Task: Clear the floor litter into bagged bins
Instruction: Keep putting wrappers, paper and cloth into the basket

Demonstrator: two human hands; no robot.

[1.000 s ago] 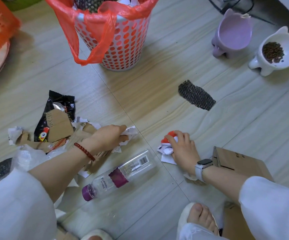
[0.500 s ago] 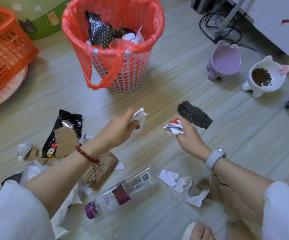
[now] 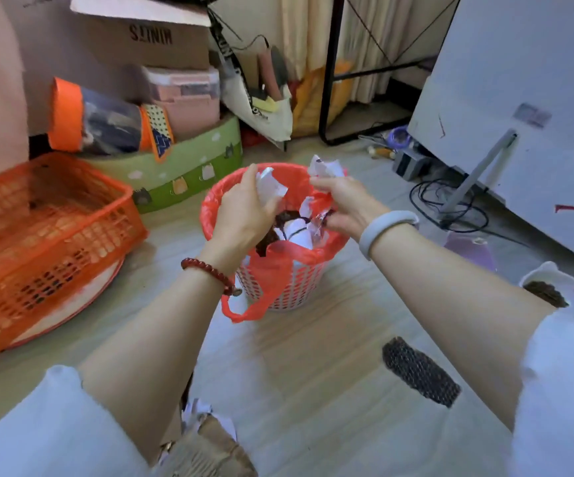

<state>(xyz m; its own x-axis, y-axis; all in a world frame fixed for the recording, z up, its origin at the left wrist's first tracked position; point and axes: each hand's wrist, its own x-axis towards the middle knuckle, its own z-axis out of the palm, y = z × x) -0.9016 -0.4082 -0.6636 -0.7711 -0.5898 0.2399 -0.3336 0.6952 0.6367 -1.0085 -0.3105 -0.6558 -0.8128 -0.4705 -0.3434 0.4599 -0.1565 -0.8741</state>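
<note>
now, nearest the viewer, torn cardboard and paper scraps (image 3: pixel 209 438) lie on the floor (image 3: pixel 313 373) between the white sleeves, and a dark mesh pad (image 3: pixel 420 371) lies on the near right, so litter remains to collect. half a second ago both hands were low over that mess, lifting what they had picked up; now they have risen and reached farther out over the bin.

the left hand (image 3: pixel 240 215) has its grip curled round a crumpled white paper (image 3: pixel 270 185), held just above the near left rim. the right hand (image 3: pixel 342 204) pinches another crumpled paper (image 3: pixel 325 168) over the right rim. neither grip has let go yet.

the white perforated bin (image 3: pixel 283 285) with its red bag (image 3: pixel 261 280) sits mid-floor, already holding dark and white scraps. this load looks ready to drop; release should come next, then a return for the rest.

far left sits an orange crate (image 3: pixel 37 228); far right, a pet food bowl (image 3: pixel 554 290).
</note>
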